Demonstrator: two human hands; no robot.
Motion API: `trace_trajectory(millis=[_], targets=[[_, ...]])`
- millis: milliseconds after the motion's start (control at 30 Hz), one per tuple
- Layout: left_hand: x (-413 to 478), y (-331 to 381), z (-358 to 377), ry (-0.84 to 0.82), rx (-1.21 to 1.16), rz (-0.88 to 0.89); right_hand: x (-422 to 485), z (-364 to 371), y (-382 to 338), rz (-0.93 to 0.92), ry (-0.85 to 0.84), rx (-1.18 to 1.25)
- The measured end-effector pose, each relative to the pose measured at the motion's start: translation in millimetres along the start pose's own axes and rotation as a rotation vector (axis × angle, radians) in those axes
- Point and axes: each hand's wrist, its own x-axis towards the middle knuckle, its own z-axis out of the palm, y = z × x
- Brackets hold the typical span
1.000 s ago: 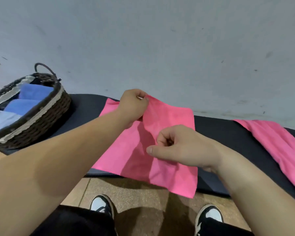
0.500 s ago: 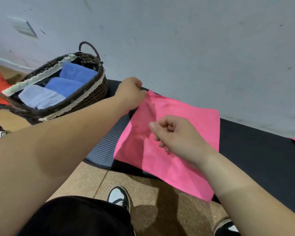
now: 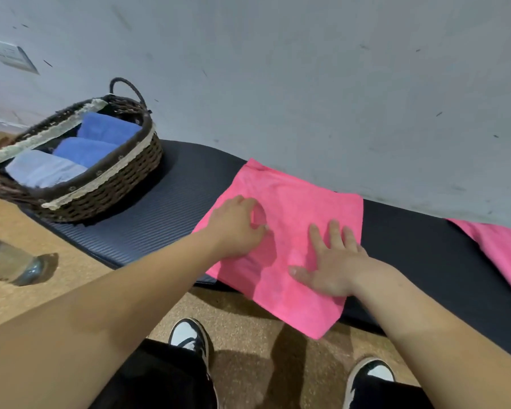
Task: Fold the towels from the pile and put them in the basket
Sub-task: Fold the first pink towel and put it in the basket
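A folded pink towel (image 3: 295, 208) lies on the black mat (image 3: 171, 208), its near corner hanging over the mat's front edge. My right hand (image 3: 328, 261) presses flat on the towel's near right part, fingers straight. On the towel's left side rests my left hand (image 3: 236, 228) with fingers curled and thumb near a fingertip; whether it pinches cloth is unclear. The wicker basket (image 3: 106, 184) stands on the mat's left end and holds two blue folded towels (image 3: 106, 128) and a pale one (image 3: 42, 169). More pink towel (image 3: 502, 255) lies at the right.
A grey wall (image 3: 307, 84) rises right behind the mat. A clear plastic bottle (image 3: 9, 264) lies on the cork floor at the left. My two shoes (image 3: 189, 338) stand on the floor below the mat's front edge.
The towel went from being held up by both hands to lying on the mat. My left hand left the far corner, and my right hand opened and flattened on the cloth.
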Motion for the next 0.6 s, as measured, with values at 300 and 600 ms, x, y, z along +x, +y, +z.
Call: trace_trajectory(millis=[300,600], targets=[[-26,-24,-26,0.041,-0.173,-0.087,10,-38,8,-0.178,0.524,0.241],[-24,-55,-23,0.003,-0.108,-0.118,121,-83,-50,-0.167,0.580,0.302]])
